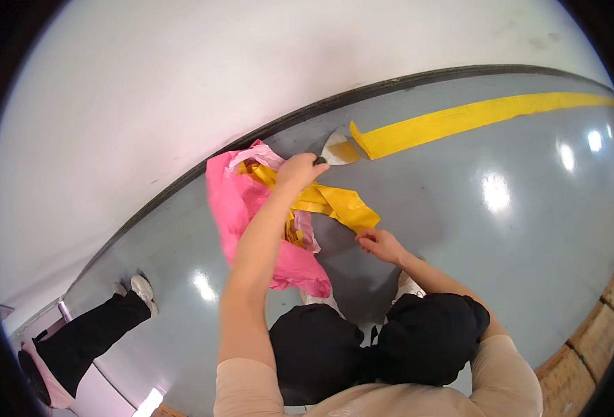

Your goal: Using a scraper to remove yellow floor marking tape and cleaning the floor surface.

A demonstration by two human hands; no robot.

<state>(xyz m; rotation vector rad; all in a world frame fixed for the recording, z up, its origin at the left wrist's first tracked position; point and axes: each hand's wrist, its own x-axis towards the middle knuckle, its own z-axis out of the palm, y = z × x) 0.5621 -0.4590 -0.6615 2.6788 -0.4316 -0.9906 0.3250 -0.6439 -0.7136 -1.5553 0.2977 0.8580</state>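
My left hand [298, 171] is closed round the dark handle of a scraper [339, 149]. Its broad metal blade is low over the grey floor, a little short of the lifted end of a yellow floor tape [460, 125]. With pinched fingers my right hand [382, 246] grips the end of a loose, crumpled strip of yellow tape [345, 207]. That strip stretches back under my left wrist to a pink plastic bag [241, 201], which gapes and holds more crumpled yellow tape. My left forearm hides part of the bag.
A white wall [182, 90] with a dark skirting strip [383, 89] runs along the far side. At the left, another person [95, 340] in black trousers and white shoes stands on the floor. Wooden boards [576, 372] lie at the lower right.
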